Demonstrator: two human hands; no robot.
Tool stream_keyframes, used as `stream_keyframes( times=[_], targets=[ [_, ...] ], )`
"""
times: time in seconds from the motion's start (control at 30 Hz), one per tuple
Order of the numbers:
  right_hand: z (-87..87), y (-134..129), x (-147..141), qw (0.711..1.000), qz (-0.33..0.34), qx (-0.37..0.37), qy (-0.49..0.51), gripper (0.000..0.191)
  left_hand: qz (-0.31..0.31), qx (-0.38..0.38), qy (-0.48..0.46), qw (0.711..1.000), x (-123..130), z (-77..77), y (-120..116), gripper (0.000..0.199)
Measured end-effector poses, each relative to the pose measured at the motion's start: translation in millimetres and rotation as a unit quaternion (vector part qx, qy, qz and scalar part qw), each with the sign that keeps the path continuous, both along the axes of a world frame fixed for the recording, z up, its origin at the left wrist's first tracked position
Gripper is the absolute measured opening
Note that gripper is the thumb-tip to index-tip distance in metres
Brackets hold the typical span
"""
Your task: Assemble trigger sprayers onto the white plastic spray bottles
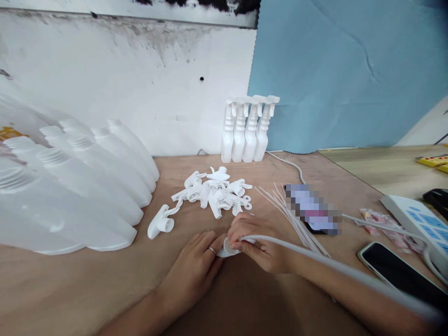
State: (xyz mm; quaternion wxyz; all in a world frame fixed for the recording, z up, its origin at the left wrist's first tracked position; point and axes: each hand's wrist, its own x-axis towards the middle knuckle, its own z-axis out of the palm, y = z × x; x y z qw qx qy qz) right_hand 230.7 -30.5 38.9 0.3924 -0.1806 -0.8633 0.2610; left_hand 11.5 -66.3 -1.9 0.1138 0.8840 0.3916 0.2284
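Near the table's front, my left hand [198, 261] is closed round a white spray head [227, 249], its round collar facing up. A ring is on one finger. My right hand [261, 242] pinches the end of a thin white tube [297, 241] at that collar; the tube runs back over my right forearm, blurred toward the lower right corner. Beyond the hands lies a pile of white spray heads [219, 193], with a single spray head [161, 222] to its left. Several loose thin tubes [296, 221] lie right of the pile.
Large white bottles [87, 177] without caps stand at the left. Several bottles with spray heads [245, 135] stand by the wall. On the right are a lit phone [311, 210], a dark phone [402, 275], a power strip [420, 228], pink wrapped items [385, 228] and a cable.
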Motion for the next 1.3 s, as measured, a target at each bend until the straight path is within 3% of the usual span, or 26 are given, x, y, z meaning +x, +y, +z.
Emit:
stream_keyframes(
  times=[0.13,0.4,0.73,0.87,0.9,0.97,1.0,1.07,1.13,1.23,1.3],
  targets=[
    [-5.2,1.9,0.4,1.000,0.015,0.006,-0.005,0.011,0.003,-0.001,0.007,1.000,-0.4,-1.4,-0.7,0.022],
    [-8.3,-3.2,-8.8,0.996,-0.077,-0.014,-0.039,0.024,0.001,-0.008,0.004,1.000,1.4,-1.1,1.0,0.022],
    [-10.5,-10.8,-14.1,0.994,-0.078,-0.068,-0.035,0.027,-0.003,-0.006,-0.007,1.000,1.6,0.1,0.9,0.024],
    [-14.8,-12.9,-8.7,0.996,-0.070,-0.064,-0.005,0.005,-0.004,0.003,-0.032,0.999,-2.1,0.5,0.1,0.029],
    [-16.1,-13.5,-7.0,0.995,-0.070,-0.071,0.007,0.018,0.000,0.004,-0.047,0.999,-3.7,0.3,0.0,0.031],
    [-17.5,-14.9,-3.7,0.989,-0.098,-0.107,0.020,0.050,0.024,0.002,-0.084,0.996,-6.2,-0.5,-0.4,0.032],
    [-17.4,-15.7,-2.2,0.983,-0.120,-0.135,0.018,0.054,0.040,-0.004,-0.102,0.994,-6.8,-1.0,-1.1,0.030],
    [-16.0,-17.4,1.0,0.968,-0.144,-0.204,0.015,0.036,0.053,-0.014,-0.121,0.991,-6.4,-1.5,-4.0,0.025],
    [-14.2,-19.1,6.0,0.952,-0.121,-0.278,0.040,0.020,0.048,0.005,-0.108,0.993,-6.5,-0.6,-9.4,0.029],
    [-14.4,-20.2,20.9,0.912,-0.079,-0.383,0.124,0.027,0.063,0.126,-0.049,0.989,-20.4,5.5,-19.3,0.057],
    [-16.5,-18.5,35.5,0.884,-0.106,-0.419,0.179,0.032,0.104,0.227,-0.016,0.968,-45.7,12.7,-23.3,0.067]
  ],
)
